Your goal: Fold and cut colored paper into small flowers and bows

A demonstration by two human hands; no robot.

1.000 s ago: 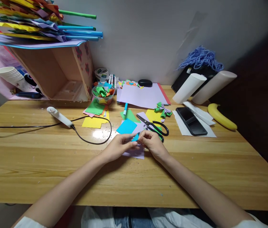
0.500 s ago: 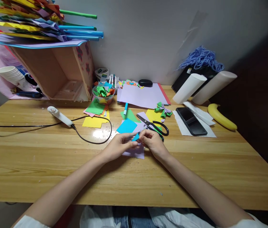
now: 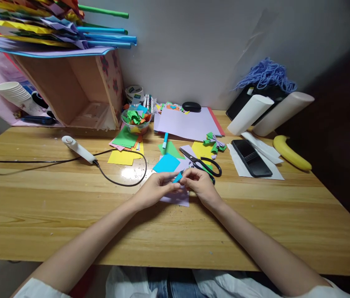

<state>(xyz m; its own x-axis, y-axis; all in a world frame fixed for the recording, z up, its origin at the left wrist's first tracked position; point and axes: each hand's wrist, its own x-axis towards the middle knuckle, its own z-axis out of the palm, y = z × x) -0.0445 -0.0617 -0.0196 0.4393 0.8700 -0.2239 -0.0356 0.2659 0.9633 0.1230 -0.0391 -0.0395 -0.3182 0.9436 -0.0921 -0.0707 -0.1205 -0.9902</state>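
A small folded piece of blue paper (image 3: 177,177) is held between my two hands, above a lilac sheet (image 3: 176,198) on the table. My left hand (image 3: 158,188) grips it from the left, with thumb and fingers pressed towards each other. My right hand (image 3: 200,185) pinches its right end, and the fingertips partly cover it. Just behind my hands lies a flat blue paper (image 3: 166,163). Black-handled scissors (image 3: 199,162) rest open behind my right hand, on yellow, green and lilac papers.
Behind are a blue glue stick (image 3: 165,140), a bowl of scraps (image 3: 136,120) and a folded green-and-lilac piece (image 3: 214,142). A phone (image 3: 251,158) and banana (image 3: 291,153) lie right. A white device (image 3: 78,150) with a looping cable lies left, before an open box (image 3: 111,89).
The view has shifted slightly. Both hands stay in nearly the same place on the blue piece, which looks slightly narrower and more tilted.
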